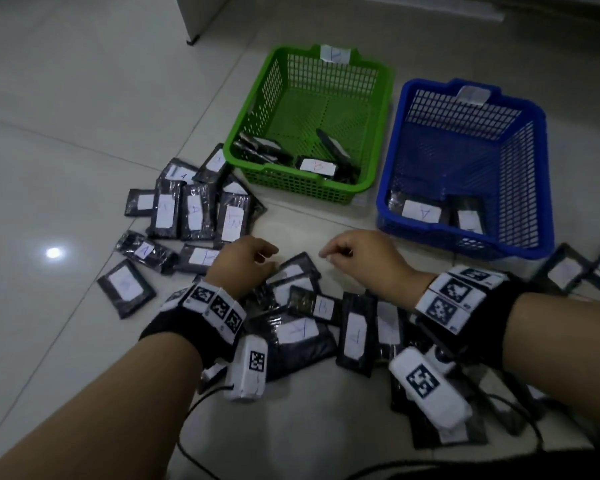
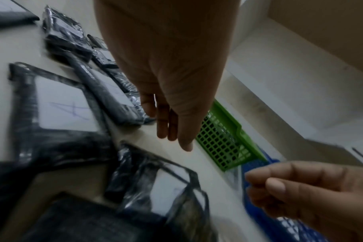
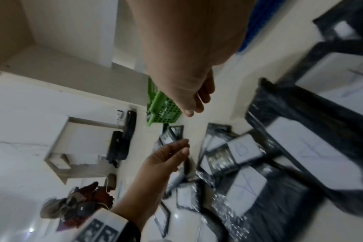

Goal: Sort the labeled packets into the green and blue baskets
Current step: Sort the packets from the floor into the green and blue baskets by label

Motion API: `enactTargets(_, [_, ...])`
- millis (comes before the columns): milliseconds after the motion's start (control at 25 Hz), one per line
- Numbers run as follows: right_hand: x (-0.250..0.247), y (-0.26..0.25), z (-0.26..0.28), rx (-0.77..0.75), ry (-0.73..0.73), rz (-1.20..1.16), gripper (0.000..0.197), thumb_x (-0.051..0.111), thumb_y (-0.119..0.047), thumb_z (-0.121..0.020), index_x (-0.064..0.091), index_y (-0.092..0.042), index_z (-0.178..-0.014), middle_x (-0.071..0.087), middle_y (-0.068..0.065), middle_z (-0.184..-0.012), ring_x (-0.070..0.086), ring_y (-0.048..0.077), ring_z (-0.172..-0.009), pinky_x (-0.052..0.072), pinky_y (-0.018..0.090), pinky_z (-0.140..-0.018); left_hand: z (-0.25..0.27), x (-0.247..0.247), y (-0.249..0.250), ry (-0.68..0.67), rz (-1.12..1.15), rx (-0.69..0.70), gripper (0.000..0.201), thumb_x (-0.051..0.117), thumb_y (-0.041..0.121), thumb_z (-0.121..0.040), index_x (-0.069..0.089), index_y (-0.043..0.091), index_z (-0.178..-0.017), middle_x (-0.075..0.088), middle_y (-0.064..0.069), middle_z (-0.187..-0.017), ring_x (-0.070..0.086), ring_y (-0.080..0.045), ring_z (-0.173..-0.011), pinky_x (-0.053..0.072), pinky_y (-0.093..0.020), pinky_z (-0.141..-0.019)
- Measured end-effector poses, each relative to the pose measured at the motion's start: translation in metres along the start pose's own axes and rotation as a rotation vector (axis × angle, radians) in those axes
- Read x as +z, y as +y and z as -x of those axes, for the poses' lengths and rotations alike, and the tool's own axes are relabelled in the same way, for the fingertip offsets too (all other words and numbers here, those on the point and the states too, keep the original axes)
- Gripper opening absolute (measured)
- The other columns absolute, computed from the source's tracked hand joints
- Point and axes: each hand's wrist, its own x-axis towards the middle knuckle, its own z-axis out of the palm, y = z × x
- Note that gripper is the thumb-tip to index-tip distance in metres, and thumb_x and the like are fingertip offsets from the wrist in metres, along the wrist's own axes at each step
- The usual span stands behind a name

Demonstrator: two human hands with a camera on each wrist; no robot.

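Two baskets: we see the green basket [image 1: 378, 109] upper centre of the head view, the blue basket [image 1: 542, 174] to its right, both on the floor [image 1: 66, 116].
Head, green basket: a few dark packets at its near end, one labelled B [image 1: 317, 167].
Head, blue basket: two packets at its near wall, one labelled A [image 1: 421, 212].
Head, loose packets: a cluster [image 1: 194, 211] left of centre, more spread along the lower middle under both wrists, a few at the right edge.
Head, left hand [image 1: 245, 268]: over the packets at centre, fingers loosely curled, holding nothing we can see.
Head, right hand [image 1: 364, 259]: beside it, apart, fingers loosely curled, nothing in them.
Left wrist view: left hand [image 2: 166, 73] hangs from the top, fingers relaxed and pointing down at bare floor, just beside a packet [image 2: 112, 96]; right hand [image 2: 300, 188] lower right, thumb against curled fingers; blurred.
Right wrist view: right hand [image 3: 186, 68] from the top, fingers relaxed, empty; left hand [image 3: 164, 158] at centre, fingers loosely extended above the packets; green basket [image 3: 162, 109] behind.
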Motion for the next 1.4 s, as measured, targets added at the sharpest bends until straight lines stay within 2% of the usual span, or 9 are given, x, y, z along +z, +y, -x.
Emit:
enactTargets(200, [0.036,0.017,0.023,0.046,-0.33,0.405,0.042,0.078,-0.037,-0.07,0.057,-0.022,-0.103,0.059,-0.001,-0.105,0.051,0.019,-0.099,0.039,0.031,-0.08,0.032,0.019,-0.023,-0.006,-0.108,0.094,0.054,0.081,0.039,-0.066,0.064,0.024,-0.114,0.051,0.001,-0.111,0.052,-0.016,-0.105,0.046,-0.032,-0.094])
enactTargets(400, [0.03,0.017,0.01,0.087,-0.381,0.409,0.031,0.072,-0.03,-0.077,0.064,-0.019,-0.105,0.061,0.002,-0.102,0.058,0.023,-0.098,0.039,0.026,-0.074,0.04,0.02,-0.021,-0.002,-0.14,0.027,0.032,0.077,0.028,-0.068,0.06,0.025,-0.095,0.061,0.004,-0.097,0.056,-0.016,-0.096,0.048,-0.034,-0.085])
enactTargets(600, [-0.001,0.017,-0.015,0.204,-0.082,-0.148,0.026,0.072,-0.02,-0.08,0.063,-0.014,-0.103,0.069,0.007,-0.104,0.065,0.021,-0.093,0.053,0.036,-0.085,0.027,0.011,-0.009,0.066,0.396,-0.169,0.016,0.072,0.016,-0.078,0.062,0.022,-0.088,0.063,0.005,-0.079,0.058,-0.008,-0.072,0.046,-0.016,-0.066])
enactTargets(720, [-0.01,0.006,-0.019,0.242,-0.006,-0.493,0.024,0.064,-0.009,-0.088,0.058,-0.009,-0.111,0.066,0.012,-0.103,0.065,0.022,-0.082,0.059,0.038,-0.07,0.017,0.003,0.004,0.086,0.875,-0.226,0.011,0.062,0.002,-0.085,0.06,0.012,-0.089,0.06,-0.009,-0.083,0.062,-0.013,-0.061,0.057,-0.026,-0.06])
enactTargets(800, [-0.014,0.0,-0.02,0.231,0.03,-0.557,0.027,0.059,-0.008,-0.091,0.054,-0.006,-0.117,0.062,0.011,-0.101,0.062,0.018,-0.077,0.058,0.031,-0.059,0.009,-0.003,0.009,0.107,0.97,-0.207,0.01,0.059,0.0,-0.087,0.061,0.007,-0.094,0.059,-0.008,-0.08,0.063,-0.012,-0.061,0.057,-0.024,-0.057])
enactTargets(1000, [-0.028,-0.011,-0.045,0.129,0.219,-0.438,0.027,0.053,-0.013,-0.095,0.055,-0.012,-0.122,0.061,0.003,-0.104,0.062,0.021,-0.09,0.057,0.034,-0.067,-0.011,-0.017,0.022,0.184,0.96,-0.03,0.028,0.06,0.003,-0.088,0.054,0.01,-0.114,0.053,-0.007,-0.071,0.058,-0.016,-0.066,0.057,-0.026,-0.061])
enactTargets(1120, [-0.05,-0.017,-0.078,0.057,0.37,-0.25,0.028,0.052,-0.013,-0.095,0.058,-0.015,-0.121,0.062,0.003,-0.108,0.062,0.025,-0.098,0.055,0.041,-0.081,-0.032,-0.035,0.039,0.311,0.894,0.041,0.016,0.062,0.009,-0.088,0.056,0.02,-0.098,0.064,-0.01,-0.082,0.065,-0.024,-0.074,0.055,-0.029,-0.061])
enactTargets(1240, [-0.066,-0.017,-0.109,0.072,0.417,-0.096,0.027,0.056,-0.011,-0.092,0.054,-0.013,-0.119,0.058,0.005,-0.107,0.057,0.021,-0.091,0.047,0.027,-0.067,-0.071,-0.05,0.052,0.414,0.757,0.089,0.014,0.063,0.012,-0.086,0.059,0.025,-0.09,0.065,0.002,-0.088,0.067,-0.016,-0.08,0.057,-0.039,-0.074])
enactTargets(1400, [-0.062,0.0,-0.134,0.177,0.355,0.017,0.015,0.062,-0.012,-0.088,0.057,-0.013,-0.102,0.061,0.008,-0.106,0.055,0.02,-0.089,0.042,0.027,-0.07,-0.113,-0.055,0.058,0.498,0.444,0.094,0.018,0.064,0.014,-0.085,0.064,0.021,-0.102,0.065,0.006,-0.093,0.06,-0.003,-0.075,0.052,-0.017,-0.072])
